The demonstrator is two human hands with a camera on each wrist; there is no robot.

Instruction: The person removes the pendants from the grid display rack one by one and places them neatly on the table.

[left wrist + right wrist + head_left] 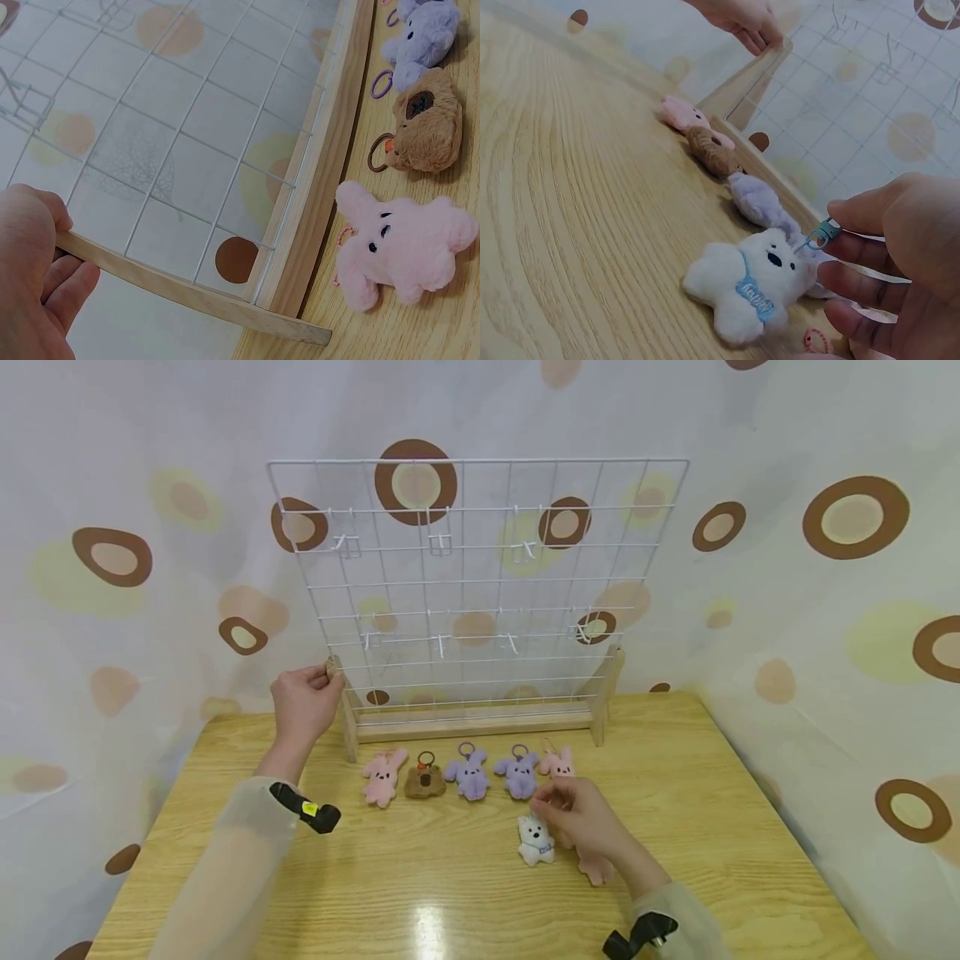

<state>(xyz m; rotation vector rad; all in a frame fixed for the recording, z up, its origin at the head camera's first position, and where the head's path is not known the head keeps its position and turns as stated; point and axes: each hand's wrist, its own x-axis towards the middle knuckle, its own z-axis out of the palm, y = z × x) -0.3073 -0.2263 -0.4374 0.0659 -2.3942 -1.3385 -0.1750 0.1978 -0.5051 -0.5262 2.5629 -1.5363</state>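
My right hand (pixel 588 814) pinches the blue clasp (pixel 823 234) of a white plush bear keychain (pixel 536 842) between thumb and index finger. The bear hangs close over the table, with a blue "happy" bow on it in the right wrist view. At the rack's left side, my left hand (pixel 303 697) grips the upper end of the wooden side support (pixel 187 292), thumb on top and fingers beneath. A white wire grid (pixel 480 583) stands in this wooden rack. Partly hidden under my right hand lies a pink plush keychain (pixel 594 867).
Along the rack's base lie a pink plush rabbit (pixel 382 778), a brown plush keychain (pixel 425 781), two purple plush keychains (pixel 471 775) and another pink one (pixel 558 764). Several white hooks (pixel 441 545) stick out from the grid in two rows. A patterned cloth (pixel 780 710) encloses the wooden table (pixel 360 877).
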